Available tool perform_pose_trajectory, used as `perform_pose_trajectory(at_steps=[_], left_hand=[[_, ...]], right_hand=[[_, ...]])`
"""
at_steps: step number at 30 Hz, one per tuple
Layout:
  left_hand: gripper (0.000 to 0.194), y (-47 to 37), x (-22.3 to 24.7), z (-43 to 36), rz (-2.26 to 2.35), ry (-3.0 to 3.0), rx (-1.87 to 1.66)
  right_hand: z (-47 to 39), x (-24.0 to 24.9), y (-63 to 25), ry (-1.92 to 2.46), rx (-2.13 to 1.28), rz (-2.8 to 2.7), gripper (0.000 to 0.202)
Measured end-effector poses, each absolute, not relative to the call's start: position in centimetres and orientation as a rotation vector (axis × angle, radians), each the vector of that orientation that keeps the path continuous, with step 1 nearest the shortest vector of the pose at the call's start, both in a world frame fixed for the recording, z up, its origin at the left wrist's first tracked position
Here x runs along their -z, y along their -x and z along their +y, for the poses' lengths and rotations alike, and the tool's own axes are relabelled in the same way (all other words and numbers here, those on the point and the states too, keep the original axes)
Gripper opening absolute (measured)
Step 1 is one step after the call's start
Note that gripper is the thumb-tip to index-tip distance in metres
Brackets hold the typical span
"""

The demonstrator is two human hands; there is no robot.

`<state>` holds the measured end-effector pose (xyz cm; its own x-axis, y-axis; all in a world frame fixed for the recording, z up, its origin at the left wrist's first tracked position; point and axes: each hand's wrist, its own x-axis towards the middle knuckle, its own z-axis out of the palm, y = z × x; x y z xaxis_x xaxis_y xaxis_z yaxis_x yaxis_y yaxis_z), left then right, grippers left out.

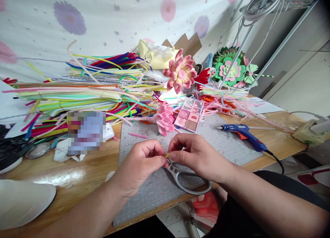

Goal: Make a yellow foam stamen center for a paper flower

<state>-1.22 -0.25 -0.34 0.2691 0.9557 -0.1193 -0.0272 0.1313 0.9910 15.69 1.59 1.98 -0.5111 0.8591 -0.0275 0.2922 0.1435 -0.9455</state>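
My left hand [146,159] and my right hand [189,154] meet over the grey cutting mat [144,200], thumbs and fingertips pinched together. Between them shows a small yellow piece of pipe cleaner [167,155], mostly hidden by the fingers. Both hands appear to grip it. Directly below lies a pair of scissors [192,191] with grey handles, its blades covered by my hands. Just beyond my fingers rests a pink pipe-cleaner flower [165,118] on its side, its stem pointing left. A makeup palette [189,115] with pink and brown pans leans beside it.
A blue glue gun [243,134] lies at the right, its cord running off the table edge. Bundles of coloured pipe cleaners [77,95] fill the back left. A larger pink flower [180,71] stands behind. A white rounded object [25,202] sits at the near left.
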Motion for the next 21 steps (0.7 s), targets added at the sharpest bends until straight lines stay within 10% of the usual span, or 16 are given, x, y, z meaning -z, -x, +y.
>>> perform_pose_trajectory(at_steps=[21], left_hand=[[0.008, 1.27, 0.32, -0.21, 1.043, -1.173, -0.934]], right_hand=[[1.75, -1.61, -15.52, 1.078, -1.330, -1.923, 0.004]])
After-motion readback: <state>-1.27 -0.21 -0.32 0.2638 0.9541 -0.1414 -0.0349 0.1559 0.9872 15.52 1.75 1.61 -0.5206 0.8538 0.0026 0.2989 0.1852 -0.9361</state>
